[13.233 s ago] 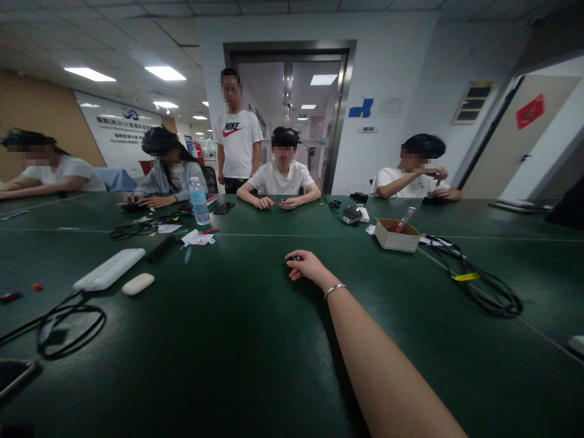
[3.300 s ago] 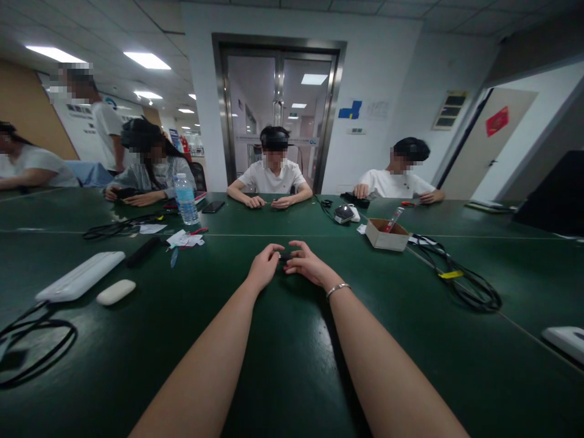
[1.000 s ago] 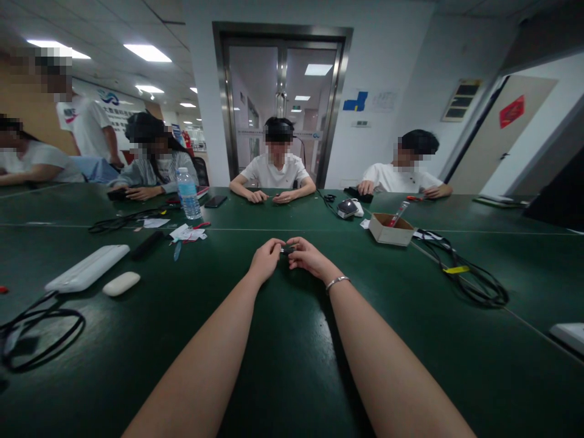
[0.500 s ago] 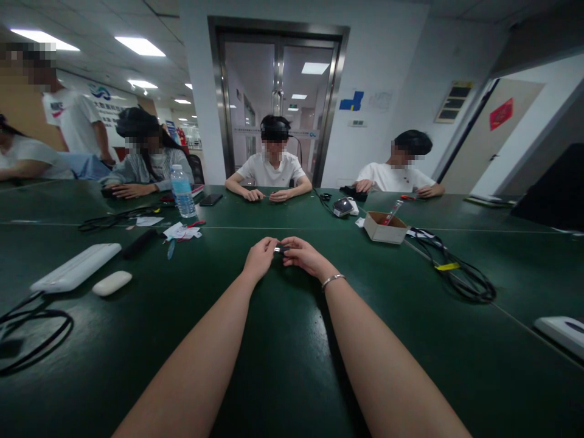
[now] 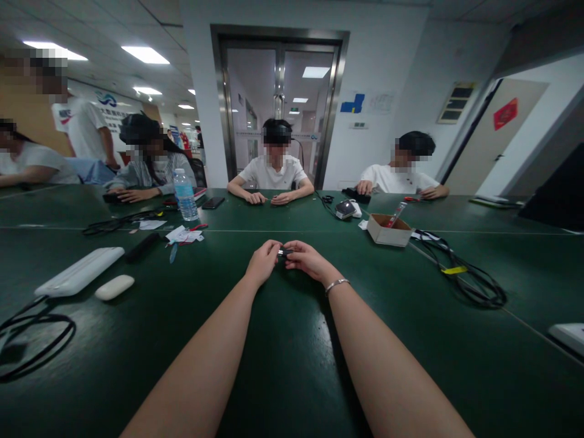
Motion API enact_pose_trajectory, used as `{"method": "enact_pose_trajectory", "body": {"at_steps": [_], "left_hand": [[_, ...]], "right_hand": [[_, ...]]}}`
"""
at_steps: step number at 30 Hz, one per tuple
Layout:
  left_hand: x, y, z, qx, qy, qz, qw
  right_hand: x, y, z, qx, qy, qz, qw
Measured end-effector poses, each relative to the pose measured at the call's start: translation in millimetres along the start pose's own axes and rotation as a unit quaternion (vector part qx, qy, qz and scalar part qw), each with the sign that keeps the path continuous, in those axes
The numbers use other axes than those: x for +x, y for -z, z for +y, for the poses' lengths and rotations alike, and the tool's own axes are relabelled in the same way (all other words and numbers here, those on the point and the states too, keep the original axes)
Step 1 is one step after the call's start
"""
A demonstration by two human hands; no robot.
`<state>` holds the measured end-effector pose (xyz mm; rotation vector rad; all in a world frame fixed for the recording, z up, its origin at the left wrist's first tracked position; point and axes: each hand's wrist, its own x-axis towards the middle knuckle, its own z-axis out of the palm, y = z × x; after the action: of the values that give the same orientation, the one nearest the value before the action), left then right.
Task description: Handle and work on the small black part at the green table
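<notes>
Head view: the glossy dark-green counter (image 5: 283, 365) mirrors the ceiling lights. At the centre of the frame the left hand (image 5: 263, 263) and right hand (image 5: 308, 260) meet, each grip pinched shut by the fingertips on one small dark piece (image 5: 283, 252) with a shiny spot, held just above the counter. A thin metal bracelet (image 5: 336, 284) circles the right wrist. Right of centre sits one open cardboard box (image 5: 387, 231). One clear plastic bottle (image 5: 185, 194) stands upper left. Two smooth white items lie at left, one long slab (image 5: 79, 272) and one oval (image 5: 114, 287).
</notes>
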<state>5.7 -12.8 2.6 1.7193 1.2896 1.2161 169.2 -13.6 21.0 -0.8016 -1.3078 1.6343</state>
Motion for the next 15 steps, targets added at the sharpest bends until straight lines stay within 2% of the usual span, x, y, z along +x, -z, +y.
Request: {"method": "enact_pose_trajectory", "body": {"at_steps": [9,15], "left_hand": [[-1.5,0.9,3.3,-0.021,0.018,-0.001,1.000],[-1.2,0.0,3.0,-0.030,0.001,-0.006,1.000]], "right_hand": [[0.1,0.8,1.2,-0.002,0.002,0.001,1.000],[3.2,4.3,5.3,-0.005,0.006,-0.014,1.000]]}}
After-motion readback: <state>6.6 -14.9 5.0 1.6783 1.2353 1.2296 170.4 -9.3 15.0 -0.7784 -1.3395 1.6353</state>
